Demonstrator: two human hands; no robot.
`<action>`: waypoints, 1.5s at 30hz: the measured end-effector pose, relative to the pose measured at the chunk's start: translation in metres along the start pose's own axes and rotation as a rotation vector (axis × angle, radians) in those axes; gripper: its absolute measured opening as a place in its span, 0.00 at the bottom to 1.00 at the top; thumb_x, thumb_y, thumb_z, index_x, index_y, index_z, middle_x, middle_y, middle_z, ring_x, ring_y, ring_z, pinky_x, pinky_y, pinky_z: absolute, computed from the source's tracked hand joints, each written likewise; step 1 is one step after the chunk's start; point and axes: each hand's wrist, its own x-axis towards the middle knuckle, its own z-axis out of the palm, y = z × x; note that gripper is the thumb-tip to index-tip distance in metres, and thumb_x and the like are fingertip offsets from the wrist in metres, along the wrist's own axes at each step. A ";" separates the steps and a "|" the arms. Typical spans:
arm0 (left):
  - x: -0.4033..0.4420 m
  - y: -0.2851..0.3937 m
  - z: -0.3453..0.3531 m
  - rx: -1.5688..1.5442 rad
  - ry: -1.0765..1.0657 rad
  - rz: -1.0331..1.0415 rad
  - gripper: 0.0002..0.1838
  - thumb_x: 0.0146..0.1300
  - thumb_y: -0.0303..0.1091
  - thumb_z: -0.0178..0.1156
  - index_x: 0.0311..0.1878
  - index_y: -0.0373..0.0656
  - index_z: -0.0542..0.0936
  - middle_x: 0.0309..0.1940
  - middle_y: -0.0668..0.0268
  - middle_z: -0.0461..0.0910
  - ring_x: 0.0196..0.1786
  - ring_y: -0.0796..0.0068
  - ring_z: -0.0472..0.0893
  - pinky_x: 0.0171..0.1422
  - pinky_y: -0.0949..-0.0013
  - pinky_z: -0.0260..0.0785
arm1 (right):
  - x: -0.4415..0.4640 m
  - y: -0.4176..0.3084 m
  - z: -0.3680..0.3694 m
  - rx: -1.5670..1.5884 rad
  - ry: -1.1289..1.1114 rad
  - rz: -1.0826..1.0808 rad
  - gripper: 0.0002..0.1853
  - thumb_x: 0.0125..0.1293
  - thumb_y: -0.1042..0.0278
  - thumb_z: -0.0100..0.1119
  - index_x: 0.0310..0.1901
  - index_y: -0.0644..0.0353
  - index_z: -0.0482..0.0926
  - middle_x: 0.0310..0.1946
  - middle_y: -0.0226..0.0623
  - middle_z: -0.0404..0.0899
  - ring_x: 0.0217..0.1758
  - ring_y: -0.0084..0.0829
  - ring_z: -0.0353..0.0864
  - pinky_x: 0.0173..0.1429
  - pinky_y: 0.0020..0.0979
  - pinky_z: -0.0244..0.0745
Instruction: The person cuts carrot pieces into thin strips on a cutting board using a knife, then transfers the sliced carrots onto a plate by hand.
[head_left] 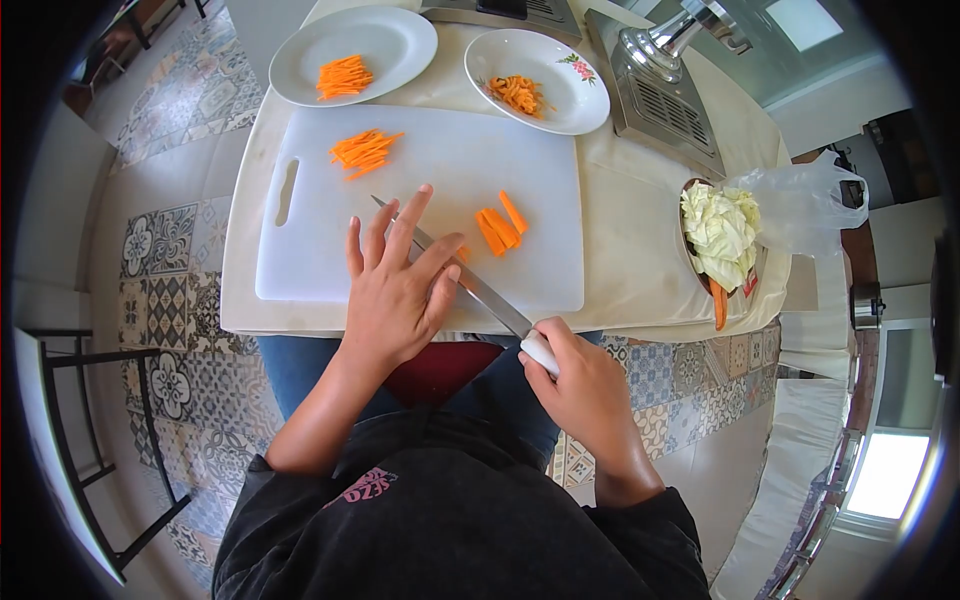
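Note:
My right hand (572, 375) is wrapped round the white handle of a knife (490, 298), whose blade points up and left across the white cutting board (330, 240). Over the blade and the board's lower middle, my left hand (395, 280) has its fingers spread. A bit of orange carrot shows beside its thumb; what lies under the palm is hidden. Thick carrot sticks (498, 230) rest right of the blade. A pile of thin carrot strips (365, 152) lies at the board's upper left.
Behind the board are a white plate (300, 60) with carrot strips and a flowered plate (580, 105) with carrot shreds. On the right stand a metal stove (665, 120), a bowl of cabbage (720, 235) with a carrot, and a plastic bag (800, 210).

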 end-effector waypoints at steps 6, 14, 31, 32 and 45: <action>-0.008 -0.011 -0.007 -0.136 0.211 -0.078 0.21 0.60 0.31 0.62 0.58 0.48 0.78 0.64 0.58 0.73 0.65 0.52 0.72 0.76 0.44 0.50 | -0.006 0.002 -0.007 0.127 -0.040 0.023 0.12 0.70 0.63 0.60 0.48 0.59 0.72 0.31 0.46 0.83 0.35 0.54 0.83 0.37 0.49 0.76; 0.002 -0.013 -0.006 -0.106 0.175 0.045 0.10 0.54 0.25 0.69 0.41 0.46 0.84 0.38 0.68 0.82 0.47 0.63 0.78 0.63 0.55 0.63 | -0.005 0.006 -0.013 0.266 -0.083 0.124 0.15 0.74 0.57 0.57 0.49 0.63 0.73 0.32 0.53 0.84 0.38 0.58 0.83 0.39 0.50 0.75; -0.002 -0.021 -0.002 -0.177 0.196 0.046 0.08 0.52 0.28 0.73 0.36 0.48 0.85 0.36 0.73 0.84 0.45 0.67 0.80 0.66 0.51 0.64 | -0.007 -0.004 -0.002 0.321 -0.116 0.051 0.15 0.76 0.62 0.55 0.47 0.68 0.69 0.30 0.56 0.83 0.35 0.60 0.82 0.37 0.52 0.74; -0.003 -0.021 -0.003 -0.162 0.187 0.051 0.09 0.52 0.29 0.73 0.36 0.48 0.85 0.36 0.73 0.84 0.45 0.68 0.80 0.66 0.51 0.64 | -0.008 -0.006 -0.001 0.332 -0.121 0.047 0.14 0.76 0.62 0.54 0.46 0.68 0.68 0.30 0.56 0.83 0.35 0.60 0.82 0.37 0.53 0.74; 0.000 -0.010 0.004 -0.074 0.171 0.052 0.07 0.50 0.28 0.73 0.34 0.49 0.87 0.37 0.75 0.87 0.46 0.70 0.81 0.67 0.51 0.62 | -0.012 -0.012 0.014 0.234 -0.094 0.031 0.12 0.75 0.65 0.54 0.44 0.66 0.65 0.26 0.52 0.80 0.28 0.54 0.82 0.30 0.48 0.77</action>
